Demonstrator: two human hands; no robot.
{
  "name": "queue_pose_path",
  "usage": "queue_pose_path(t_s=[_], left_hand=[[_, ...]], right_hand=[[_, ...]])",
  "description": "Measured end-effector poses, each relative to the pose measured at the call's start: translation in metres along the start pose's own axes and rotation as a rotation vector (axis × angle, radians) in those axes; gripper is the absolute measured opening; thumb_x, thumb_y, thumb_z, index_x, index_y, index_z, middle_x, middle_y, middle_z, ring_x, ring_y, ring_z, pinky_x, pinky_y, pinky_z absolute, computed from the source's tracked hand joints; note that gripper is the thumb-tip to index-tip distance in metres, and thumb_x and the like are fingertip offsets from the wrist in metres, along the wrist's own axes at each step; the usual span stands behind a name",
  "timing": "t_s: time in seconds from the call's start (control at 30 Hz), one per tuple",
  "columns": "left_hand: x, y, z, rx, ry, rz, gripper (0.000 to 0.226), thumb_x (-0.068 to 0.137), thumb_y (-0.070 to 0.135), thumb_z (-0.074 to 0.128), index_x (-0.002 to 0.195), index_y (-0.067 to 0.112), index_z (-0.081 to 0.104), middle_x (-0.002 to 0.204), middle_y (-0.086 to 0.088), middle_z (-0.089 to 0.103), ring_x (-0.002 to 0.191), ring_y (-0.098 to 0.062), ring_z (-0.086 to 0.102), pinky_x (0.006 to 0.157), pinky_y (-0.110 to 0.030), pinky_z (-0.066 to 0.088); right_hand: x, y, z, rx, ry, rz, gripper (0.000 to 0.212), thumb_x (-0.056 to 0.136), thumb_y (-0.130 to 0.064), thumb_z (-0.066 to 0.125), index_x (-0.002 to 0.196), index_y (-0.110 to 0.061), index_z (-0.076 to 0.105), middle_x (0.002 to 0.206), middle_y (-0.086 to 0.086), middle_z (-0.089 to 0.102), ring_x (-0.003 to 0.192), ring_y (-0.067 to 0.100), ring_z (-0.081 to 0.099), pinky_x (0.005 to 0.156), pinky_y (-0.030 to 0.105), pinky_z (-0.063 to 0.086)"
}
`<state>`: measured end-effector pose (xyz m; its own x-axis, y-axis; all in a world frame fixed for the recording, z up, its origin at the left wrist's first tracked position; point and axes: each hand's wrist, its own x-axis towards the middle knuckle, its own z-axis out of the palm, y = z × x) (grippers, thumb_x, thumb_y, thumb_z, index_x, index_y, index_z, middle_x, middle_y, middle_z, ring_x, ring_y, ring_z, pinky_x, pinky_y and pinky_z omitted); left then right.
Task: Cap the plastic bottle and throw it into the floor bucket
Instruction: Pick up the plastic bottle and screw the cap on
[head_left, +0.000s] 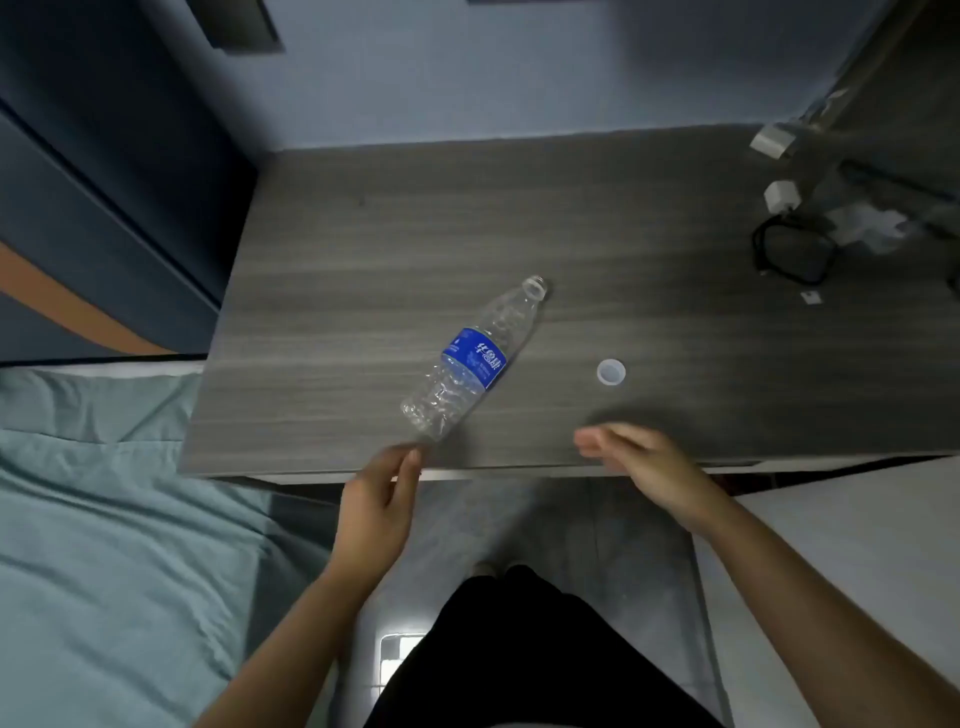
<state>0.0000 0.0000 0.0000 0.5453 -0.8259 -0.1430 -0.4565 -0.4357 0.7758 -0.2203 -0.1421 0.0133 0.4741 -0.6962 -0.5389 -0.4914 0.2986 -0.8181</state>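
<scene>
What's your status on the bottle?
Both hands empty, left hand near bottle base, right hand below cap. Bottle lying uncapped on table. Nothing in the way.

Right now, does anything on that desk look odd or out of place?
Yes. The plastic bottle lies on its side on the desk, crumpled near its base, its neck open. Its cap sits apart to the right, open side up. Both hands, left hand and right hand, are near the desk's front edge, holding nothing.

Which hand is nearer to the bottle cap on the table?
The right hand. It hovers just below the cap, not touching it. The left hand is farther away, at the table edge by the bottle base.
</scene>
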Motion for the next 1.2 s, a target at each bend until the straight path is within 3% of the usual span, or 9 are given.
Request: queue_pose_path(t_s=[0.1, 0.23, 0.4, 0.6, 0.77, 1.07, 1.2], left_hand=[[0.023, 0.018, -0.001, 0.042, 0.048, 0.149, 0.021, 0.093, 0.013, 0.049, 0.104, 0.006, 0.065, 0.104, -0.004, 0.068, 0.094, -0.009, 0.060, 0.079, -0.007, 0.040], [0.056, 0.039, 0.008, 0.203, 0.049, 0.210, 0.031, 0.095, 0.019, 0.045, 0.121, 0.005, 0.055, 0.127, -0.014, 0.059, 0.118, -0.027, 0.053, 0.097, -0.026, 0.039], [0.095, 0.048, 0.032, 0.383, -0.058, 0.140, 0.049, 0.097, 0.028, 0.036, 0.139, 0.003, 0.034, 0.151, -0.015, 0.033, 0.141, -0.025, 0.028, 0.117, -0.035, 0.023], [0.109, 0.030, 0.050, 0.608, -0.148, 0.137, 0.058, 0.097, 0.039, 0.023, 0.145, 0.006, 0.016, 0.157, -0.011, 0.020, 0.146, -0.019, 0.014, 0.121, -0.032, 0.014], [0.114, 0.021, 0.055, 0.646, -0.148, 0.144, 0.060, 0.097, 0.042, 0.015, 0.146, 0.008, 0.008, 0.158, -0.009, 0.015, 0.147, -0.017, 0.010, 0.122, -0.031, 0.012], [0.122, 0.009, 0.067, 0.808, -0.216, 0.147, 0.063, 0.095, 0.044, 0.006, 0.144, 0.007, -0.006, 0.158, -0.011, -0.004, 0.146, -0.021, -0.008, 0.117, -0.032, -0.004], [0.126, 0.007, 0.071, 0.877, -0.243, 0.149, 0.062, 0.095, 0.045, 0.004, 0.136, 0.005, -0.021, 0.156, -0.013, -0.016, 0.145, -0.025, -0.016, 0.116, -0.036, -0.008]], right_hand=[[0.024, -0.025, 0.001, -0.055, -0.009, -0.101, 0.032, 0.095, -0.011, 0.039, 0.117, 0.003, 0.057, 0.108, 0.004, 0.060, 0.102, 0.016, 0.058, 0.079, 0.003, 0.043], [0.058, -0.057, 0.010, -0.235, 0.034, -0.269, 0.032, 0.094, -0.018, 0.042, 0.118, -0.004, 0.059, 0.120, 0.009, 0.064, 0.113, 0.017, 0.057, 0.099, 0.024, 0.040], [0.108, -0.086, 0.026, -0.580, 0.106, -0.534, 0.034, 0.094, -0.017, 0.041, 0.121, -0.004, 0.057, 0.129, 0.014, 0.060, 0.122, 0.024, 0.052, 0.104, 0.028, 0.034], [0.156, -0.092, 0.041, -1.009, -0.039, -0.545, 0.048, 0.096, -0.035, 0.028, 0.139, -0.014, 0.036, 0.152, 0.003, 0.031, 0.143, 0.017, 0.019, 0.119, 0.037, 0.015], [0.175, -0.085, 0.046, -1.300, -0.119, -0.607, 0.056, 0.094, -0.045, 0.015, 0.143, -0.019, 0.027, 0.156, 0.000, 0.022, 0.145, 0.018, 0.012, 0.118, 0.038, 0.007], [0.189, -0.060, 0.055, -1.433, -0.067, -0.713, 0.057, 0.095, -0.042, 0.012, 0.145, -0.016, 0.014, 0.158, 0.005, 0.012, 0.146, 0.020, 0.004, 0.118, 0.040, 0.003], [0.191, -0.059, 0.059, -1.428, -0.057, -0.691, 0.057, 0.095, -0.040, 0.014, 0.146, -0.014, 0.012, 0.158, 0.007, 0.008, 0.146, 0.021, 0.000, 0.119, 0.039, 0.001]])
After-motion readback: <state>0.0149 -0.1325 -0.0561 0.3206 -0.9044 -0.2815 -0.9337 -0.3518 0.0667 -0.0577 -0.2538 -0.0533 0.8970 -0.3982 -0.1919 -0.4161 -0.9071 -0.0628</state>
